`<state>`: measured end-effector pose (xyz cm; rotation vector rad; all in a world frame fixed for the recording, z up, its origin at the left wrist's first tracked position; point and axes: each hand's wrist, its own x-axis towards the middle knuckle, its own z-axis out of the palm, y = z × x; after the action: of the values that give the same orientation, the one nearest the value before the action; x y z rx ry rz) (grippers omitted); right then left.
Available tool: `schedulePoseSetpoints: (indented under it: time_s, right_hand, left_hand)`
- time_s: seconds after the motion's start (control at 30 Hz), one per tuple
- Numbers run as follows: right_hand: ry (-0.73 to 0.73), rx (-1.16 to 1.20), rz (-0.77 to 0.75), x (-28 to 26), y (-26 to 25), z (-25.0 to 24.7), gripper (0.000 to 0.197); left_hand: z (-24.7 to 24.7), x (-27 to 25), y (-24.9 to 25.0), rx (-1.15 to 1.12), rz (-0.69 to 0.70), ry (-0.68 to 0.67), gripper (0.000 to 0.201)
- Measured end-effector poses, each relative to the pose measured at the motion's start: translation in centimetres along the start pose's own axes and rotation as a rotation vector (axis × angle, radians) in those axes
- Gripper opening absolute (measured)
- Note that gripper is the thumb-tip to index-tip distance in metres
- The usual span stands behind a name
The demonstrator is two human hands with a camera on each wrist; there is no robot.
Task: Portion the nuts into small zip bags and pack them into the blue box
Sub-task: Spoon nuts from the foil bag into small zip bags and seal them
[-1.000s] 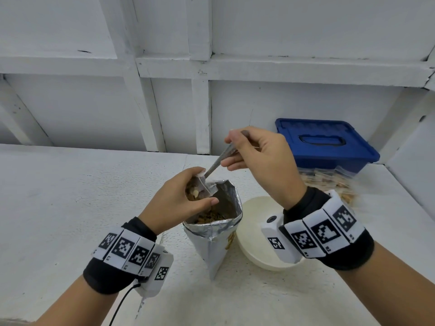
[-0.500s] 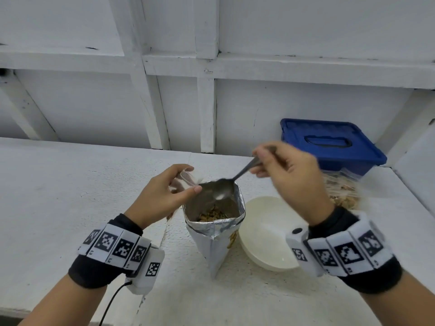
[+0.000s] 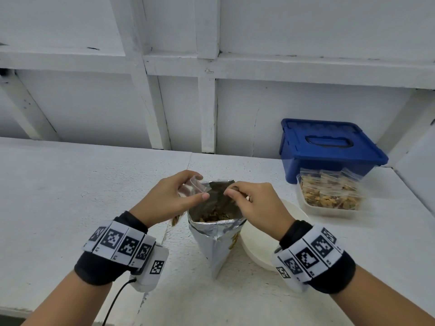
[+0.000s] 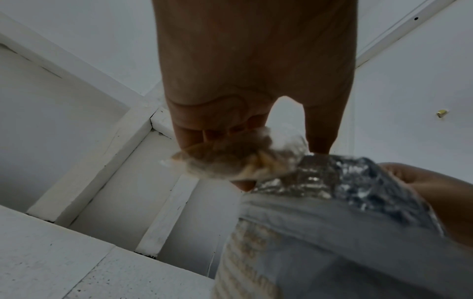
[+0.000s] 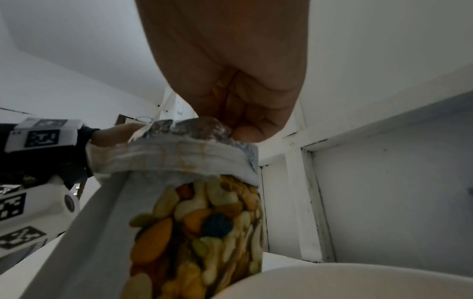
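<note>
Table [image 3: 70, 196]: white, walled behind.
Left hand [image 3: 169, 198]: small zip bag [image 3: 191, 188] pinched, partly filled.
Right hand [image 3: 254, 203]: fingers curled at nut pouch [image 3: 216, 231]; spoon, raised earlier, no longer seen.
Implication: scooping likely finished; sealing judged next.

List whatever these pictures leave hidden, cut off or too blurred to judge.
- Spoon: unseen in every view; whether the right hand, curled over the foil nut bag, holds it cannot be told.
- Small zip bag in the left hand: blurred in the left wrist view, fill level unclear.
- Blue box: lid on, contents hidden in the head view.
- White bowl: mostly behind the right wrist.
</note>
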<state>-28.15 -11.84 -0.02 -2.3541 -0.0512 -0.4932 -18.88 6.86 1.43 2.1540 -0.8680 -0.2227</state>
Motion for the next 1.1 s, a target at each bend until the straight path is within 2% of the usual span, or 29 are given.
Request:
schedulePoseSetpoints:
  time_s: [0.1,0.23,0.37,0.57,0.8,0.97,1.1]
  right_hand:
    - [0.02,0.079,0.115,0.2,-0.2,-0.5,0.02]
    - [0.085,0.155,0.212,0.5,-0.1,-1.2,0.022]
    - [0.167,0.255,0.348,0.5,0.5,-2.0,0.025]
    - [0.259,0.448,0.512,0.7,1.3,-3.0,0.026]
    - [0.351,0.473,0.499,0.7,1.7,-4.4,0.027]
    - [0.445,0.477,0.455,0.9,1.4,-6.1,0.025]
    - [0.516,0.506,0.41,1.3,1.1,-6.9,0.025]
  left_hand:
    - [0.1,0.1,0.1,0.009,-0.011,0.001,0.047]
    - [0.0,0.0,0.2,0.011,-0.008,-0.005,0.051]
    - [-0.2,-0.2,0.2,0.022,0.021,0.0,0.065]
    - [-0.9,-0.4,0.8,0.082,-0.02,-0.031,0.059]
    - [-1.8,-0.7,1.4,0.141,-0.032,-0.079,0.055]
    - [-2.3,-0.6,1.2,0.224,0.036,-0.144,0.09]
    - [-2.0,-0.4,1.5,0.251,0.07,-0.141,0.091]
